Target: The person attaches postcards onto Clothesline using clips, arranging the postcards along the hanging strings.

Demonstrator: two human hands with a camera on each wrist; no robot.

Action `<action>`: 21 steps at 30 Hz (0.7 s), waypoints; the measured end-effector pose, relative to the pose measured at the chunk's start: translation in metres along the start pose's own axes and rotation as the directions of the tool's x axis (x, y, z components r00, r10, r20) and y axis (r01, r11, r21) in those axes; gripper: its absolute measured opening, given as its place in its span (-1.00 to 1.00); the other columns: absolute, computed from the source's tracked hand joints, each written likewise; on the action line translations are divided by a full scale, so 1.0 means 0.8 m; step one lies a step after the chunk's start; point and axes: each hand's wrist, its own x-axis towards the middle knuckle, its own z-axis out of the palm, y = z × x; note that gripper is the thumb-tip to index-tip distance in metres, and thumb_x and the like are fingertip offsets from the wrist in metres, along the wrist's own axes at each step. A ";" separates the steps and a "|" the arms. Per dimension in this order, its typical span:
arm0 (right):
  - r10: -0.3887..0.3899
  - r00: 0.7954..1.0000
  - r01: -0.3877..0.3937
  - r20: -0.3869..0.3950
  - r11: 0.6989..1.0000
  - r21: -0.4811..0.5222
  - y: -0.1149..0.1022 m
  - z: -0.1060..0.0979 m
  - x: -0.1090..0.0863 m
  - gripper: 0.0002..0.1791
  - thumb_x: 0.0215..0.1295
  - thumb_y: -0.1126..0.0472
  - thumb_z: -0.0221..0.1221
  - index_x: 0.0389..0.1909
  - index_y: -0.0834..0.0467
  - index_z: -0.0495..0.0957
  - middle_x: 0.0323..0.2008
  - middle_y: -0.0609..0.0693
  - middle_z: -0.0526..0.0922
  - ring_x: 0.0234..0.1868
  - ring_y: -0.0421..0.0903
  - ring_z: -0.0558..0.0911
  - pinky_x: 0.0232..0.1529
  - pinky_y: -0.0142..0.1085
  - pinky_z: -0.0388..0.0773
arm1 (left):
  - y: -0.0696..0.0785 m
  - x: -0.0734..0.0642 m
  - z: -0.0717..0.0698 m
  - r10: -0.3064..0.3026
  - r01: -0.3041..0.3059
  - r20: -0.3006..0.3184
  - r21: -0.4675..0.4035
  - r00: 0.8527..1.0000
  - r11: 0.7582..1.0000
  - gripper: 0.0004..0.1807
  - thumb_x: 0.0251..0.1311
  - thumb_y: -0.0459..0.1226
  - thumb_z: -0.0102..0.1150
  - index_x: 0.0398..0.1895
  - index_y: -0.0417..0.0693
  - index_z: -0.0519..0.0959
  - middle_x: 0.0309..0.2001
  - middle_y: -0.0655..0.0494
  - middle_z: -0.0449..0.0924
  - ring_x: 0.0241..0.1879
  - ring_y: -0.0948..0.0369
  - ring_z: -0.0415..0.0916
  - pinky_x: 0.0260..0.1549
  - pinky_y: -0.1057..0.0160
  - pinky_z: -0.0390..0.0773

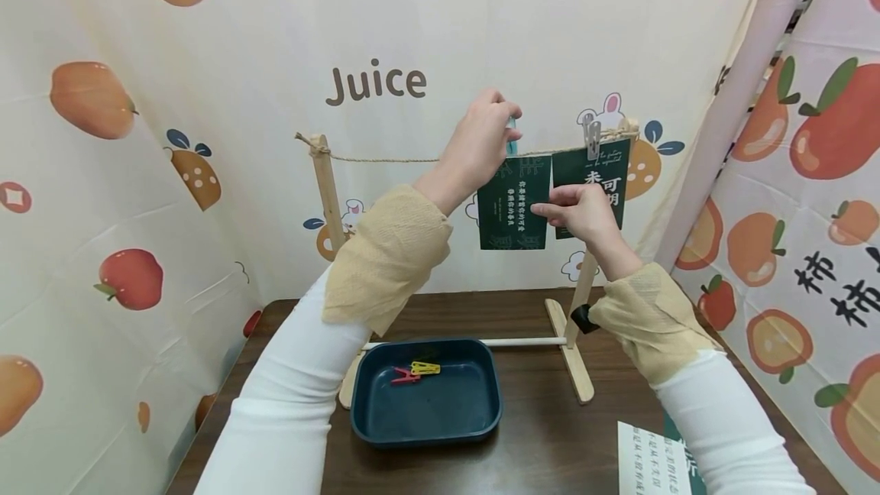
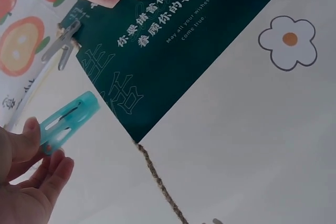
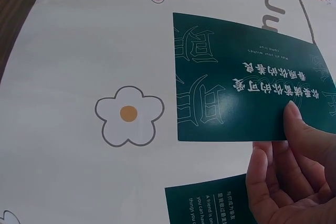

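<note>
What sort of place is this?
Probably a makeshift indoor tabletop setup: a brown table, fruit-printed cloth hung behind it and at its sides, and a wooden stand whose rope bears a clipped green card.

The person wears creased white fabric sleeves (image 1: pixel 285 388), crinkled tan gauze-like wraps (image 1: pixel 392 254) at their far ends, and a small black piece (image 1: pixel 584 319) at the right wrap.
</note>
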 end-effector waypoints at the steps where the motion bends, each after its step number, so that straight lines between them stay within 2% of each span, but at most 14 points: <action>1: 0.001 1.000 -0.001 0.003 1.000 -0.002 0.001 0.000 0.000 -0.57 0.03 0.08 0.26 -0.15 0.28 0.55 -0.22 0.11 0.53 -0.41 -0.19 0.56 -0.29 -0.37 0.48 | -0.001 0.001 0.001 0.011 -0.011 -0.008 -0.003 1.000 1.000 -0.67 0.19 -0.48 -0.07 0.04 -0.23 0.43 -0.12 0.02 0.31 -0.05 0.31 0.42 -0.24 0.54 0.38; 6: 0.002 1.000 -0.002 0.007 1.000 -0.011 0.003 0.000 0.002 -0.57 0.03 0.06 0.25 -0.15 0.29 0.54 -0.22 0.12 0.53 -0.42 -0.19 0.56 -0.27 -0.33 0.46 | -0.004 0.003 0.005 0.049 -0.050 -0.049 -0.012 0.998 0.999 -0.71 0.19 -0.46 -0.05 -0.02 -0.23 0.47 -0.15 0.02 0.34 -0.09 0.31 0.44 -0.22 0.54 0.37; 10: 0.003 1.000 -0.003 -0.004 1.000 0.007 0.003 0.000 0.004 -0.58 0.02 0.08 0.27 -0.18 0.30 0.54 -0.26 0.10 0.53 -0.47 -0.24 0.55 -0.29 -0.31 0.48 | -0.005 0.006 0.008 0.061 -0.063 -0.059 -0.028 0.996 0.998 -0.72 0.18 -0.51 -0.07 -0.05 -0.23 0.48 -0.16 0.03 0.35 -0.10 0.31 0.45 -0.19 0.54 0.36; 15: 0.010 1.000 -0.009 -0.018 0.999 0.052 0.001 0.001 0.007 -0.60 0.00 0.15 0.29 -0.19 0.33 0.54 -0.26 0.12 0.55 -0.52 -0.27 0.54 -0.32 -0.31 0.53 | -0.007 0.009 0.011 0.036 -0.040 -0.052 -0.062 0.998 0.997 -0.65 0.12 -0.60 -0.13 -0.06 -0.21 0.49 -0.15 0.06 0.35 -0.09 0.30 0.46 -0.14 0.50 0.35; 21: 0.018 1.000 -0.018 -0.009 0.999 0.051 0.001 0.002 0.008 -0.60 0.00 0.16 0.29 -0.18 0.33 0.53 -0.24 0.14 0.54 -0.51 -0.26 0.55 -0.31 -0.30 0.53 | -0.012 0.013 0.015 0.003 -0.011 -0.061 -0.133 0.998 0.991 -0.73 0.16 -0.54 -0.09 -0.14 -0.19 0.51 -0.20 0.09 0.37 -0.11 0.29 0.44 -0.19 0.47 0.37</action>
